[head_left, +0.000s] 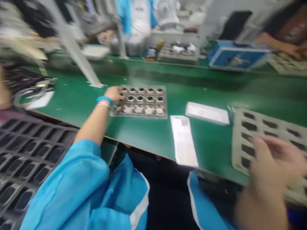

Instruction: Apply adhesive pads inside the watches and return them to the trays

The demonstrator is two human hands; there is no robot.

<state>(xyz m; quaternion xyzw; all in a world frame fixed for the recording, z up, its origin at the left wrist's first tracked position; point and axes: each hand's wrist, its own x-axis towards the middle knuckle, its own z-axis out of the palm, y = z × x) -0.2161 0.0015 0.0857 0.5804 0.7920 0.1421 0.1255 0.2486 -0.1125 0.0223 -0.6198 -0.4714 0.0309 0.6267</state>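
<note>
A clear plastic tray (163, 113) lies on the green table, holding rows of small round parts. Most parts in its back rows are gold-rimmed with dark tops; those in the front row look pale. My left hand (115, 94), with a blue wristband, is at the tray's left end. Its bent fingers close over a pocket there, and what they grip is hidden. On the right, my right hand (275, 156) is smeared by motion, fingers curled, above a beige tray (236, 140) with dark oblong slots or pieces. Whether this hand holds anything cannot be seen.
A white printed sheet (184, 140) and a flat white box (207, 113) lie between the trays. Black compartment trays (31, 153) stand at the left. A white post (79, 57) rises from the table. Beyond are a blue box (237, 56) and other people.
</note>
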